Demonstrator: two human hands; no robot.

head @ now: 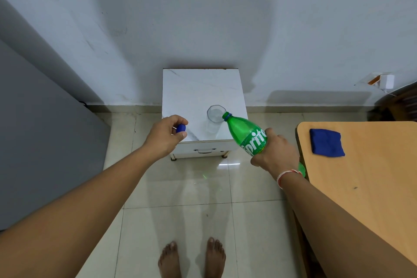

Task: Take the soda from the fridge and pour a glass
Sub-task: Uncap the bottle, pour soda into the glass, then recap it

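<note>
Head view, looking down at a small white cabinet with a marble-patterned top surface (198, 88) set against a pale wall. A clear glass (214, 119) stands upright near the front right of that surface. The right hand (276, 153) is wrapped around the labelled middle of a green Sprite bottle (244, 133), which is tilted with its uncapped mouth at the rim of the glass; whether liquid is flowing cannot be told. The left hand (167, 134) is closed on a blue bottle cap (181, 128), pinched between thumb and fingers over the front left corner of the surface. A red-and-white thread band (287, 176) circles the right wrist. To the right, a wooden table (361, 176) carries a folded blue cloth (326, 142). A grey fridge (33, 131) fills the left edge. Two bare feet (191, 259) stand on the tiled floor (180, 187).
</note>
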